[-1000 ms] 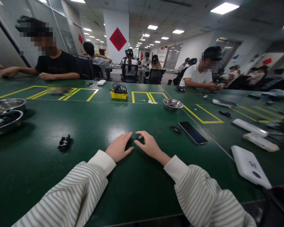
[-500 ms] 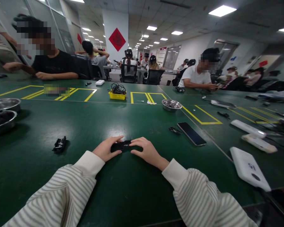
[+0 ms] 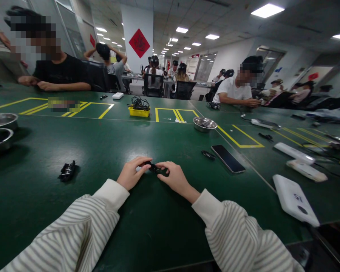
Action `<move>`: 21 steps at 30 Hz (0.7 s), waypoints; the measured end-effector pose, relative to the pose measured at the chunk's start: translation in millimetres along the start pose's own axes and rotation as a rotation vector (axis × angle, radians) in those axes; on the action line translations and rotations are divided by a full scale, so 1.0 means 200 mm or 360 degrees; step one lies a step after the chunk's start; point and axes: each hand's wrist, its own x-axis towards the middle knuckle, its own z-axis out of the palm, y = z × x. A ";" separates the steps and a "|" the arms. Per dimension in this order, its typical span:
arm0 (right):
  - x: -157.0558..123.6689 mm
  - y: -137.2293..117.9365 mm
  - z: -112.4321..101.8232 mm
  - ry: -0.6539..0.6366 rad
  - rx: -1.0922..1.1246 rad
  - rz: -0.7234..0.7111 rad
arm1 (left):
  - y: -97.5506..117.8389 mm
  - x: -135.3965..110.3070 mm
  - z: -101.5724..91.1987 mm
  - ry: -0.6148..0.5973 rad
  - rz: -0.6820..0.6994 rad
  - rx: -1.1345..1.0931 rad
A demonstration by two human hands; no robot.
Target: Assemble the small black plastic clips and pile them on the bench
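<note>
My left hand (image 3: 132,173) is closed, thumb and fingertips pinching the left end of a small black bundle (image 3: 153,168). My right hand (image 3: 174,177) grips the other end between thumb and fingers. Held just in front of me at the green table, the bundle looks like a coiled cable, but its exact kind is too small to make out. A similar black bundle with shiny bits (image 3: 67,171) lies apart, to the left of my left hand. Beyond my right hand rest a small black piece (image 3: 207,155) and a smartphone (image 3: 228,159) with a dark screen.
Two metal bowls (image 3: 0,141) stand at the left edge, and another metal bowl (image 3: 204,124) sits farther back. A yellow box (image 3: 139,112) holds black cables. White devices (image 3: 295,199) lie along the right. People sit across the green table (image 3: 107,139).
My fingers have closed on the black bundle from both ends, and it now appears slightly higher and tilted. The co-worker at far left has drawn their hands together.
</note>
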 end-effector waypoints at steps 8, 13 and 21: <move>0.00 0.02 -0.01 -0.0020 0.0023 0.0023 | 0.01 0.01 0.00 0.0126 0.0031 0.0019; -0.01 0.05 -0.05 -0.0059 -0.0041 -0.0062 | 0.00 -0.03 -0.07 0.0174 -0.0110 -0.0079; 0.00 0.13 -0.09 0.0043 -0.0110 0.0058 | 0.05 -0.12 -0.04 -0.0335 -0.0199 -0.0506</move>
